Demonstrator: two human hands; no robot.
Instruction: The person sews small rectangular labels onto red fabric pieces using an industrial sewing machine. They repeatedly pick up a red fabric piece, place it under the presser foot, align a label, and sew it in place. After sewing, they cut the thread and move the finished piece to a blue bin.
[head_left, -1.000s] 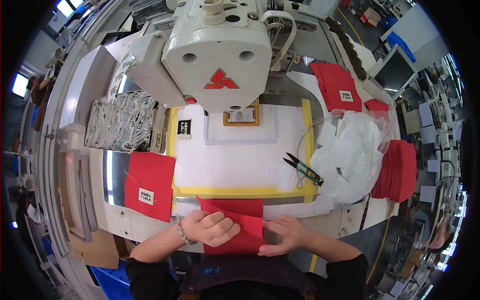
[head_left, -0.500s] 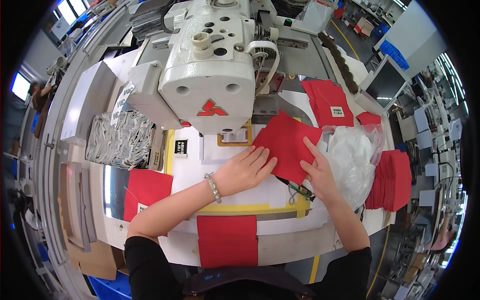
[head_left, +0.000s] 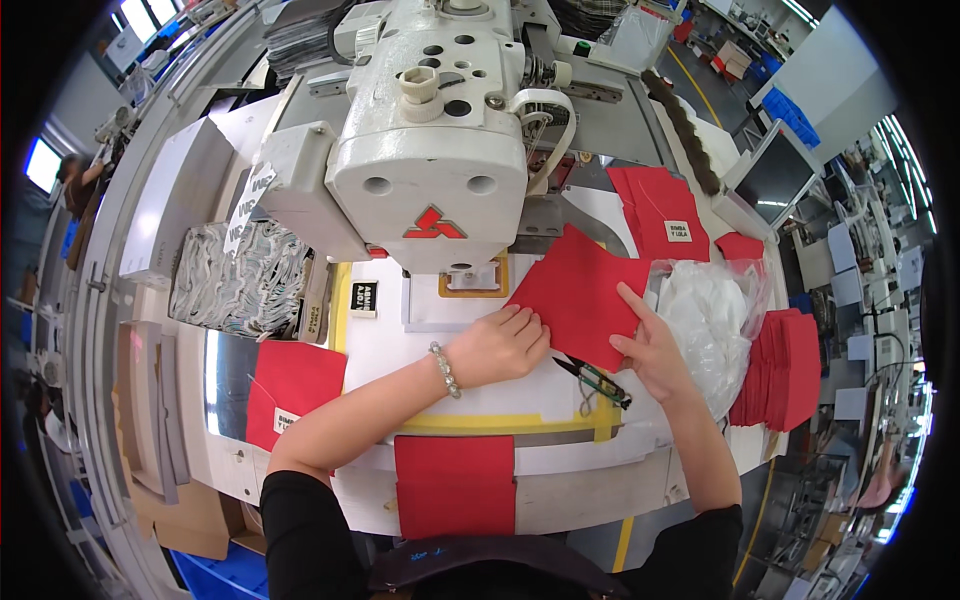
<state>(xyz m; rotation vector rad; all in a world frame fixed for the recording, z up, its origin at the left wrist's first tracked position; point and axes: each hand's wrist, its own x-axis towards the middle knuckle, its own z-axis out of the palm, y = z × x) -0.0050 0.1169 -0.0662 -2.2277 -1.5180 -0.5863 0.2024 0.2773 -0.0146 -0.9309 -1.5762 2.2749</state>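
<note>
A red fabric piece (head_left: 585, 295), seemingly two or more layers fanned slightly apart, is held at a tilt just right of the sewing machine's front. My left hand (head_left: 500, 345), with a beaded bracelet on its wrist, is closed on the piece's lower left corner, fingers curled. At the right edge my right hand (head_left: 655, 350) grips the fabric, thumb and fingers along its border, the other fingers partly hidden. Below the fabric lie thread snips (head_left: 598, 385) with dark blades, near my right hand. The white sewing machine head (head_left: 425, 190) stands just beyond, above a brass-coloured clamp frame (head_left: 474, 278).
Red pieces (head_left: 660, 215) with a pale label lie at the back right; a red stack (head_left: 775, 370) sits beyond a clear bag (head_left: 705, 330). At left are a label-filled box (head_left: 240, 280) and a labelled red piece (head_left: 300, 385). Another red piece (head_left: 455, 485) lies at the front edge.
My left hand has gone from fingers stretched flat on the fabric to curled around its corner. The fabric and my right hand have shifted slightly right; the snips show more fully.
</note>
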